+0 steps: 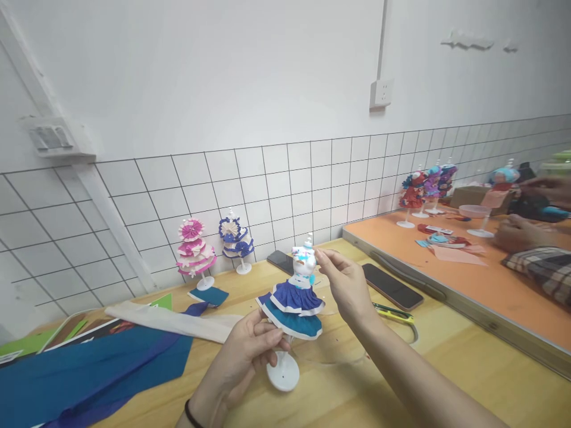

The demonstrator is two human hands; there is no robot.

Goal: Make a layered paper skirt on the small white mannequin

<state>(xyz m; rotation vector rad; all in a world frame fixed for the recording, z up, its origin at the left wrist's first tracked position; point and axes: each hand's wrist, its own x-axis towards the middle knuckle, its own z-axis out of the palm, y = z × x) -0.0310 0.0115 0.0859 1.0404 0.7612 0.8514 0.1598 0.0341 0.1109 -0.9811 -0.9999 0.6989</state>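
Note:
A miniature dress form (304, 261) stands tilted slightly in front of me, its white bust marked with blue and purple patches. Around its waist is a layered paper skirt (298, 299), dark blue above and teal below, with white edges. My left hand (252, 348) is closed around the thin stem beneath the skirt, above the round white base (284, 373). At the bust's right side, the thumb and forefinger of my right hand (347, 284) are pinched together; anything between them is too small to make out. A bit of teal shows on the bust below those fingertips.
Blue crepe paper (111, 362) and a cream strip (178, 321) lie at left. Two dressed forms, pink (196, 246) and blue-white (236, 238), stand behind. A phone (392, 286) and yellow-handled scissors (395, 313) lie at right. Another person's hands work over the orange table (428, 261).

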